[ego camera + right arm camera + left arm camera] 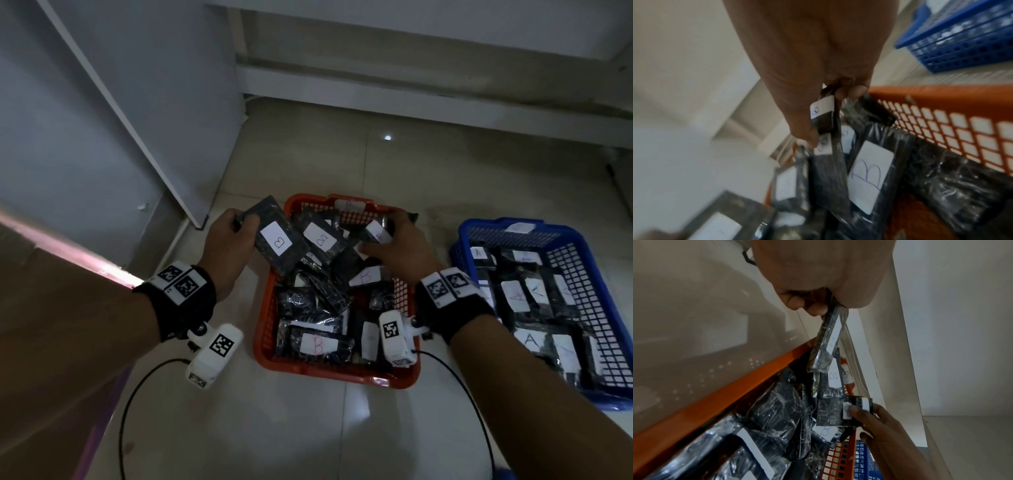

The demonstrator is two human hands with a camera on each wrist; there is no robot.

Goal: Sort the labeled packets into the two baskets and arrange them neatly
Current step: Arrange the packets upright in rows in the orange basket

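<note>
Orange plastic forms the basket (337,371) that stands on the tiled floor (308,431); all positions below refer to it. Dark packets (315,344) with white labels marked B lie jumbled inside it, overlapping at odd angles. The left hand (226,250) is at its left rim, near the far corner, fingers and thumb clamped on the end of one packet marked B (279,240); that packet is raised and tilted above the pile. The left wrist view shows the same packet (827,340) edge-on, pinched between thumb and fingertips. The right hand (399,250) is over the far right part, fingers curled round a small bundle of labelled packets (376,233); the right wrist view, though blurred, shows at least two held together (823,113). How many the bundle holds cannot be told. A blue basket (493,229) stands on the floor just to the right, apart from the orange one, holding packets marked A (529,339).
</note>
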